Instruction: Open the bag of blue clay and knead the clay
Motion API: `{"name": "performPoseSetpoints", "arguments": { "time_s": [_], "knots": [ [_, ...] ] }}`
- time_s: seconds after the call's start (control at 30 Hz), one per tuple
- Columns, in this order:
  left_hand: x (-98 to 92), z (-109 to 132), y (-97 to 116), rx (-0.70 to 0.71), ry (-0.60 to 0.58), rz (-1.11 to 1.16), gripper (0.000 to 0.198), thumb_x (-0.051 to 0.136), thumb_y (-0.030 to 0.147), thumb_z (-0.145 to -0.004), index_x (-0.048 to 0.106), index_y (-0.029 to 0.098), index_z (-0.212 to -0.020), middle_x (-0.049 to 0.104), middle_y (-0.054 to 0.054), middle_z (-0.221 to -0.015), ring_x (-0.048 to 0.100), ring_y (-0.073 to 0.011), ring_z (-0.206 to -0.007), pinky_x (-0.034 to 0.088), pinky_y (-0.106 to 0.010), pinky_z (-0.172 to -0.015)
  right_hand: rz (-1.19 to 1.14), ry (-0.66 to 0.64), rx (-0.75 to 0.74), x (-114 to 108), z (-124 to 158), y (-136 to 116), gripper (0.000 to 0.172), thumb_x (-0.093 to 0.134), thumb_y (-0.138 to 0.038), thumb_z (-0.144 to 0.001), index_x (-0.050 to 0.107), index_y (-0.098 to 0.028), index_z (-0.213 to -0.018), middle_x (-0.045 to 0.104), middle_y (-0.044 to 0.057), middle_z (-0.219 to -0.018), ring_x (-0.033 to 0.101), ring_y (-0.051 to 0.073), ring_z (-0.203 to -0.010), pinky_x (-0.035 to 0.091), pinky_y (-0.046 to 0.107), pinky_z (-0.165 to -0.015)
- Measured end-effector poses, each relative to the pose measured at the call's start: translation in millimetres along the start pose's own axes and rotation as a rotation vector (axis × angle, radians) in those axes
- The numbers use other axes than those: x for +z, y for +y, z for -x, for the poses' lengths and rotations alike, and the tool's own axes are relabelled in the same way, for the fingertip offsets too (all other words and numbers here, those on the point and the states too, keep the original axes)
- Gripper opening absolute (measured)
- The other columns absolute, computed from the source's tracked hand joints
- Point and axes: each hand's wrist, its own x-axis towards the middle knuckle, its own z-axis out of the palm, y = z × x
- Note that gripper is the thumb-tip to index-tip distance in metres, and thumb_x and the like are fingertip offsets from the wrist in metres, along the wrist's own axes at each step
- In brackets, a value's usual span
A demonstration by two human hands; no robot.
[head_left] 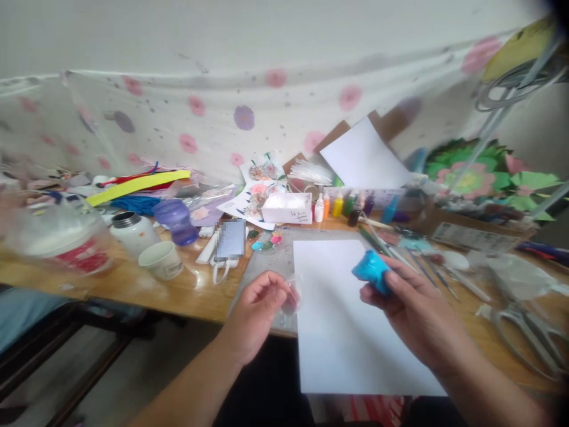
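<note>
My right hand grips a shiny, crumpled bright blue lump between thumb and fingers, above the right part of a white paper sheet. What the lump is made of, I cannot tell. Over the sheet's left edge, my left hand is closed in a pinch. At its fingertips is a small see-through piece that looks like clear plastic, blurred. Part of the sheet lies on a grey board, and its near end hangs past the table edge.
A paper cup, a white bottle and a purple cup stand left. Small paint bottles line up behind the sheet beside a white box. Large scissors and several brushes lie right.
</note>
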Motion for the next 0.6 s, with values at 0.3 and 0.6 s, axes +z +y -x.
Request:
{"name": "performPoseSetpoints", "arguments": {
  "time_s": [0.3, 0.6],
  "knots": [
    [-132.1, 90.1, 35.3, -0.283, 0.279, -0.562, 0.026, 0.065, 0.039, -0.08, 0.058, 0.018, -0.068, 0.058, 0.001, -0.063, 0.049, -0.0124, -0.057, 0.039, -0.025, -0.057, 0.057, 0.164, 0.134, 5.3, 4.5, -4.5, 0.049, 0.091, -0.029, -0.047, 0.074, -0.023, -0.093, 0.072, 0.005, -0.099, 0.069, 0.018, -0.078, 0.059, 0.019, -0.069],
    [-215.6, 133.3, 39.9, -0.428, 0.582, -0.677, 0.028, 0.072, 0.042, -0.064, 0.058, 0.019, -0.068, 0.055, 0.002, -0.062, 0.048, -0.0128, -0.056, 0.039, -0.024, -0.055, 0.154, 0.189, 0.053, 5.0, 4.9, -1.3, 0.044, 0.087, -0.031, -0.045, 0.076, -0.022, -0.088, 0.068, 0.01, -0.115, 0.065, 0.028, -0.105, 0.058, 0.023, -0.078]
  ]
}}
